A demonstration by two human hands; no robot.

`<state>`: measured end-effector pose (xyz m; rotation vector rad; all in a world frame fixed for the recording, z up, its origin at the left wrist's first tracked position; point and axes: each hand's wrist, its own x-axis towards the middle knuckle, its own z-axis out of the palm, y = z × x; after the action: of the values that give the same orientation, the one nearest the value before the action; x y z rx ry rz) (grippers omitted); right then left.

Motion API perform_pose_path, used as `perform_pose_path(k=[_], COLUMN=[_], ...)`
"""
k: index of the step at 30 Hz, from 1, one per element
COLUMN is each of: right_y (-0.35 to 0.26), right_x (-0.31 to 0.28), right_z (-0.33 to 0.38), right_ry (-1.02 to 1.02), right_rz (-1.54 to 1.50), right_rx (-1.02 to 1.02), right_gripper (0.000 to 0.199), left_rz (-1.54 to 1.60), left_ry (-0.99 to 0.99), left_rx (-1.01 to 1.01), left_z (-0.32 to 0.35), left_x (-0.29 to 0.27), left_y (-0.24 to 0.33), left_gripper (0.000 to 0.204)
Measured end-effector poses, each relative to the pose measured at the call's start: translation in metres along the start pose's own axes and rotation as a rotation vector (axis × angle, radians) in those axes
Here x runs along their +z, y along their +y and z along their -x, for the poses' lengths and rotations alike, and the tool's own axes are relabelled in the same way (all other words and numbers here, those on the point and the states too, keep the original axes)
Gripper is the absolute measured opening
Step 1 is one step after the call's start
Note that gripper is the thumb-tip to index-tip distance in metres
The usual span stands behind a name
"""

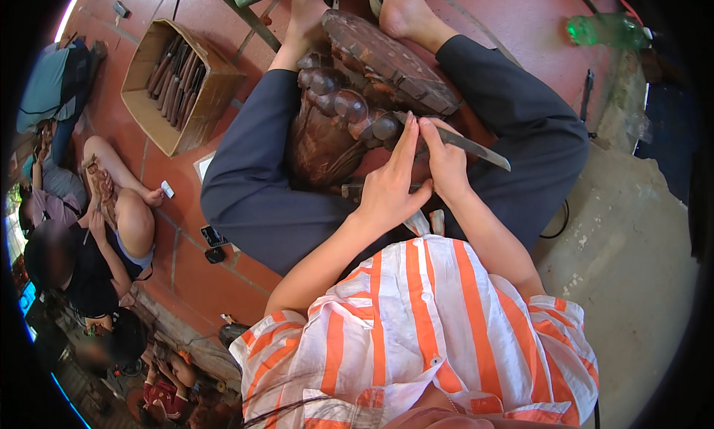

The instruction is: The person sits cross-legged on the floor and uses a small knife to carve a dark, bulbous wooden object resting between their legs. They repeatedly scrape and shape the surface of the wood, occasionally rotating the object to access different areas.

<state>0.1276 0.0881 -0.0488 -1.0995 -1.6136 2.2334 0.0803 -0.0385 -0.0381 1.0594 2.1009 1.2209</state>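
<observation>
Head view: right hand [446, 161] grasps a flat metal tool [483, 153], fingers bent over it, its rounded end sticking out to the right. Left hand [393, 187] holds its fingers nearly straight, tips beside the tool's other end; cannot tell whether they pinch it. Dark wooden carving [327, 135] lies between the trousered legs [513, 109], its round knobs just beside the left fingertips.

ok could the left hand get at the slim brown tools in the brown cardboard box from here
Probably not without leaning: the dark-trousered left leg lies between the left hand and the brown cardboard box, though the box's open mouth leaves the slim brown tools exposed.
</observation>
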Motion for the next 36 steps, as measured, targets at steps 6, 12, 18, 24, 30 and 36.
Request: perform_pose_path(k=[6, 12, 18, 24, 30, 36], right_y=[-0.001, -0.017, 0.001, 0.001, 0.018, 0.008], right_x=[0.009, 0.001, 0.006, -0.003, -0.007, -0.009], right_z=[0.009, 0.005, 0.005, 0.0, -0.003, -0.004], right_ry=[-0.066, -0.001, -0.064, -0.078, -0.184, -0.136], right_rz=[0.329, 0.084, 0.217, -0.025, 0.238, 0.228], right_rx=[-0.384, 0.099, -0.314, -0.097, -0.516, -0.39], right_gripper=[0.023, 0.026, 0.025, 0.024, 0.023, 0.021], left_rz=[-0.038, 0.024, -0.053, -0.014, -0.158, -0.119], left_ry=[0.162, 0.035, 0.118, 0.022, 0.059, 0.04], left_rx=[0.086, 0.027, 0.087, 0.061, 0.096, 0.107], left_z=[0.024, 0.001, 0.017, 0.001, 0.02, 0.011], left_x=[-0.001, 0.0, 0.002, -0.002, 0.004, 0.005], left_y=[-0.001, 0.003, -0.003, 0.003, -0.007, -0.003], left_gripper=[0.1, 0.101, 0.1, 0.101, 0.102, 0.101])
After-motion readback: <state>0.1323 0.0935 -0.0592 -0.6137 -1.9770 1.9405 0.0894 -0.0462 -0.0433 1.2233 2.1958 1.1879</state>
